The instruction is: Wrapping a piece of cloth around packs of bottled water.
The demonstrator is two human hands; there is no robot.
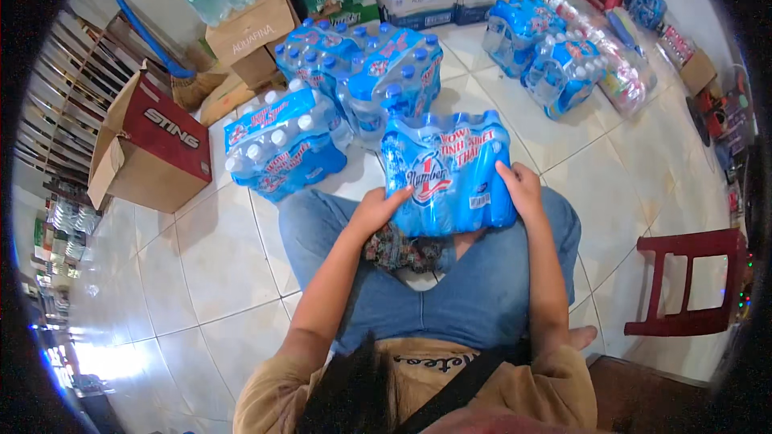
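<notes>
Between my hands is a shrink-wrapped pack of water bottles (449,178) in blue film, blue caps along its far edge, held over my crossed legs. My left hand (381,208) grips its left side, the thumb on the film. My right hand (522,188) holds the right side, thumb on the front; the other fingers of both hands are mostly hidden. Left of this pack, a similar pack with white caps (283,141) lies on the floor. Just beyond stand more blue-capped packs (392,75). Crumpled patterned fabric (404,251) shows under the held pack, between my legs.
An open red Sting carton (154,138) and a straw broom (192,87) stand at left. Stacked water cartons (419,1) line the back. At upper right are two more bottle packs (564,75) beside plastic-wrapped goods (624,66). A dark red stool (687,244) is at right.
</notes>
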